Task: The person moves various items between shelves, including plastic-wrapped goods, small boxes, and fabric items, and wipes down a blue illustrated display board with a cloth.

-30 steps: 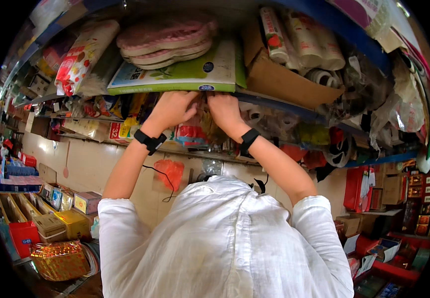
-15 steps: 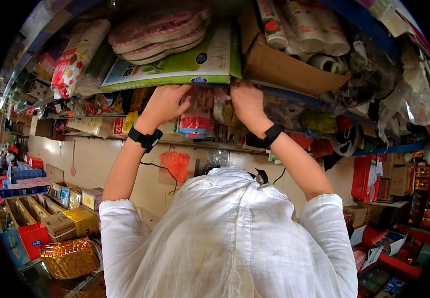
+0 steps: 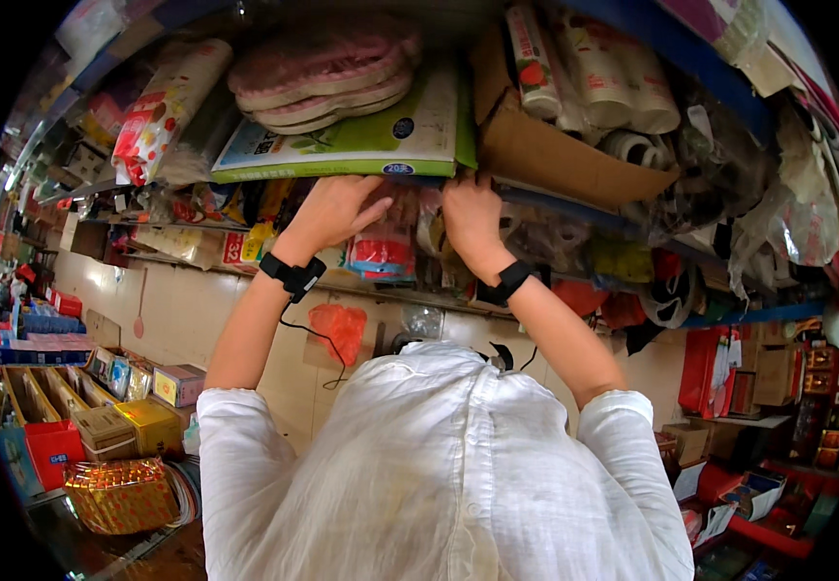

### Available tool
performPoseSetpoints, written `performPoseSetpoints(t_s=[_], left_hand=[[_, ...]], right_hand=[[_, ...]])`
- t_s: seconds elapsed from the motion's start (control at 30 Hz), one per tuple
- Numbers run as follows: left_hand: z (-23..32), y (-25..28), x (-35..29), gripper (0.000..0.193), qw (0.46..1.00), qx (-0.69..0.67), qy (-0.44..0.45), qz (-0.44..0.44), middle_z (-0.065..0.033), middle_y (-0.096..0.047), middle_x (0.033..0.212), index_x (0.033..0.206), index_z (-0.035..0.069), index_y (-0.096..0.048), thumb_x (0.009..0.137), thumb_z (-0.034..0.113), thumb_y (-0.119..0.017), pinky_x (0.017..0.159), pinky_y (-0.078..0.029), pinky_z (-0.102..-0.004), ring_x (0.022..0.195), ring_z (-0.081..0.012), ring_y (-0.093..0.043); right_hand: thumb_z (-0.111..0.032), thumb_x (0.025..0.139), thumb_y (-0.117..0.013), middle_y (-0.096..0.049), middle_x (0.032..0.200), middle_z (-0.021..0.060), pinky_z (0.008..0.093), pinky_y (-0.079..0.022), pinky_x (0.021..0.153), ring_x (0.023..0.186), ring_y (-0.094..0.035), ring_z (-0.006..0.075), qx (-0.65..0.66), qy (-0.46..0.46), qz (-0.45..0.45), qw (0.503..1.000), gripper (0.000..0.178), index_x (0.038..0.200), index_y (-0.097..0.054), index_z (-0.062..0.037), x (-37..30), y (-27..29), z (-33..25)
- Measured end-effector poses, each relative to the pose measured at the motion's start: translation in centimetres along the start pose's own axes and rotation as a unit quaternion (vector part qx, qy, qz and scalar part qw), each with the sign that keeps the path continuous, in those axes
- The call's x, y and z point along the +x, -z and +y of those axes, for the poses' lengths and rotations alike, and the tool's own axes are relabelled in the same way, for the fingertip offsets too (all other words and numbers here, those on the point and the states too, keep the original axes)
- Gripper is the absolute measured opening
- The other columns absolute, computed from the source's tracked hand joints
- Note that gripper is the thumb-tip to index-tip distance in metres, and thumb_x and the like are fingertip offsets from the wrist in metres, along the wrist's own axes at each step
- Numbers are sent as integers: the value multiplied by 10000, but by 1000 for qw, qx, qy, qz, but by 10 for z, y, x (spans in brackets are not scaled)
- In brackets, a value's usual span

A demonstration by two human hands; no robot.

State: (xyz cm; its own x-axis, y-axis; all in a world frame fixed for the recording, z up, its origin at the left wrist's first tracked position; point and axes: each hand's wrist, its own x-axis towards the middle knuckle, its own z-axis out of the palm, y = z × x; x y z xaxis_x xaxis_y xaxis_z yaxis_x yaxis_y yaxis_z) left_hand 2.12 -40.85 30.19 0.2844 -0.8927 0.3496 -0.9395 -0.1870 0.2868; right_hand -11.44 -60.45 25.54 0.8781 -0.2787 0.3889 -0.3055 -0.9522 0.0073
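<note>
Left hand (image 3: 332,211) at green box (image 3: 351,153), right hand (image 3: 473,215) farther right than a second ago, both grips indiscernible

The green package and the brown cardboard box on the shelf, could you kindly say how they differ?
The green package is thin and printed; the brown cardboard box is deeper and plain where visible. Pink items lie stacked on the package, while white rolls show in the box. Both sit on the shelf.

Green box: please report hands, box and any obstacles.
Left hand, right hand at front edge of box; grip unclear. Pink stack on top. Carton at right.
</note>
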Motion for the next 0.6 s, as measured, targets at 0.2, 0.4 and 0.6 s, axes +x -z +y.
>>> performPoseSetpoints(t_s=[0.2,0.4,0.6], left_hand=[[2,19,8,401,999,-33,7,34,-237,-681,986,1149,-6,-649,1006,359,-566,808,-488,-508,936,-451,-618],[7,34,23,418,998,-39,22,52,-228,-697,1071,1153,20,-691,992,389,-580,828,-509,-498,987,-451,-630],[6,34,28,401,993,-74,26,84,-224,-700,1046,1090,27,-709,975,395,-600,835,-513,-491,990,-439,-637]], right_hand=[[-83,775,-663,-631,1057,184,386,-607,661,1051,-599,366,30,30,42,998,201,944,-718,10,10,-21,-38],[-114,790,-665,-630,1049,180,404,-591,664,1007,-607,359,33,35,70,996,235,995,-714,-11,27,-33,-72],[-129,818,-675,-655,1031,169,430,-578,776,1002,-624,354,233,18,71,970,230,1010,-700,-3,45,-50,-108]])
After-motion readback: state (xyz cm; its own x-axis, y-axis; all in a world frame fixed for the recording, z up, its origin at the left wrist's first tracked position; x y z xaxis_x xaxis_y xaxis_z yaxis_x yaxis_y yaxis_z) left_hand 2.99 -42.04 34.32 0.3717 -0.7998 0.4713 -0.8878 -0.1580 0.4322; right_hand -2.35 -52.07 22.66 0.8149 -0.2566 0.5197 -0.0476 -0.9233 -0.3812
